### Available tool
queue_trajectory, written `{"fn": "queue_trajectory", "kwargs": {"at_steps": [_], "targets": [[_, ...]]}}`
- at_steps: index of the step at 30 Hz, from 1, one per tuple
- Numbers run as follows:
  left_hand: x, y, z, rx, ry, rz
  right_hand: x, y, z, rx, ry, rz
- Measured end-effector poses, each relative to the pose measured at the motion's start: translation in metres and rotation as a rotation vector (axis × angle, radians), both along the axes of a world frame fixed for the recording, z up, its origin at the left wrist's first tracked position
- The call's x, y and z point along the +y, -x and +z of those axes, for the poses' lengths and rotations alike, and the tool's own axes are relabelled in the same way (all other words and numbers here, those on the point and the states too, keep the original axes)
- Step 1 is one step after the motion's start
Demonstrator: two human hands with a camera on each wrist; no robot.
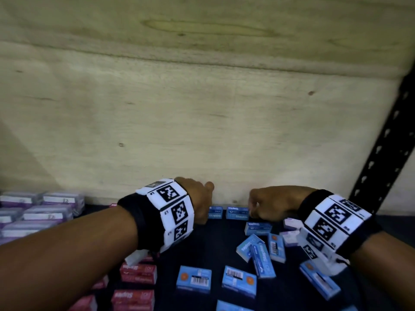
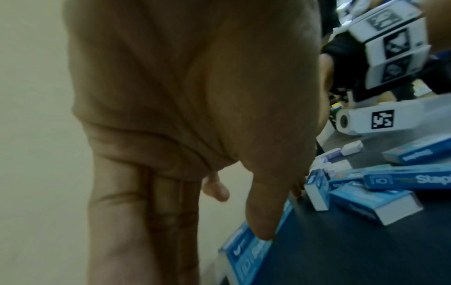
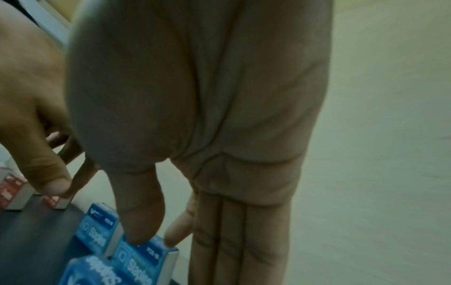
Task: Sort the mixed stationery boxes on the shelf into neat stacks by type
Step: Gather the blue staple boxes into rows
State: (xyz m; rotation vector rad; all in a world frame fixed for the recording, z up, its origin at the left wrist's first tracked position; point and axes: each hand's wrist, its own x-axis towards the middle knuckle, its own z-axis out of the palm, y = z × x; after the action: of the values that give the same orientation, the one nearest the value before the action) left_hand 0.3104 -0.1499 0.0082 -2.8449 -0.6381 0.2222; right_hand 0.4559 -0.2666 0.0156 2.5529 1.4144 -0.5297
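Landmark: plywood back wall (image 1: 202, 131).
Blue staple boxes (image 1: 237, 212): two small, "Staples"-printed, side by side against wall base.
Left hand (image 1: 197, 198): thumb pinching left box.
Right hand (image 1: 271, 204): thumb and forefinger gripping right box.
Other blue boxes (image 1: 239, 281): scattered nearer.

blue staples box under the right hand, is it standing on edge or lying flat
Standing on edge. The blue staples box shows its printed face sideways with the right hand thumb resting on its narrow top edge.

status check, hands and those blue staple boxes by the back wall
Left hand grip on one blue box, right hand grip on its neighbour. Both upright at back wall. Loose blue boxes scattered in front.
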Motion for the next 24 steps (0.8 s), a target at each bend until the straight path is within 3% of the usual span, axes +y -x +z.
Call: {"fn": "queue_trajectory", "kwargs": {"at_steps": [2, 6, 10, 18, 24], "targets": [[-0.008, -0.002, 0.009, 0.056, 0.008, -0.032, -0.01, -0.002, 0.002, 0.052, -0.008, 0.001], [-0.027, -0.016, 0.012, 0.196, 0.369, -0.096, -0.024, -0.003, 0.004, 0.066, -0.002, 0.018], [-0.04, -0.027, -0.002, 0.226, 0.462, -0.129, -0.031, -0.004, -0.001, 0.008, -0.025, 0.04], [-0.051, -0.04, -0.013, 0.242, 0.381, -0.155, -0.037, -0.01, -0.01, -0.007, -0.081, 0.061], [-0.047, -0.03, -0.012, 0.133, 0.299, -0.19, -0.038, -0.009, -0.009, 0.01, -0.099, 0.052]]}}
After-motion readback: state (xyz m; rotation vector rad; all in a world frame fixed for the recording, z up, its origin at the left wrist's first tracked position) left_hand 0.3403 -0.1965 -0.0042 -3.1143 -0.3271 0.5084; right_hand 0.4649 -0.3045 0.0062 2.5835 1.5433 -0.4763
